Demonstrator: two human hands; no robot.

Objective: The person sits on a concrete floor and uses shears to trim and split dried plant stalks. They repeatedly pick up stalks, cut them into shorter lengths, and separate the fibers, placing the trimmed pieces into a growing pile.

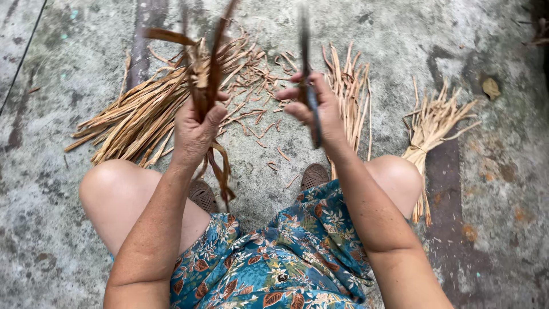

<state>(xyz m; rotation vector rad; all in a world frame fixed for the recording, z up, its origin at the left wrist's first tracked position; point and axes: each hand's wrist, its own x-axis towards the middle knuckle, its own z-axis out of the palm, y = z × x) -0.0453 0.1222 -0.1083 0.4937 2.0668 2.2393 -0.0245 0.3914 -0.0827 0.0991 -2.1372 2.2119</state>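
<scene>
My left hand (pixel 195 127) grips a bunch of dry brown leaf strips (pixel 207 68) that stand up above the fist and hang down below it between my knees. My right hand (pixel 318 109) holds a dark, narrow blade-like tool (pixel 309 86), pointing up and away from me; the blade is blurred. The two hands are raised side by side, a little apart, above the concrete floor (pixel 68 68).
A loose heap of pale dried strips (pixel 137 117) lies on the floor to the left. A second bunch (pixel 347 91) lies behind my right hand, and a tied bundle (pixel 430 129) beside my right knee. Short scraps (pixel 269 123) are scattered in the middle. My sandalled feet (pixel 315 175) rest below.
</scene>
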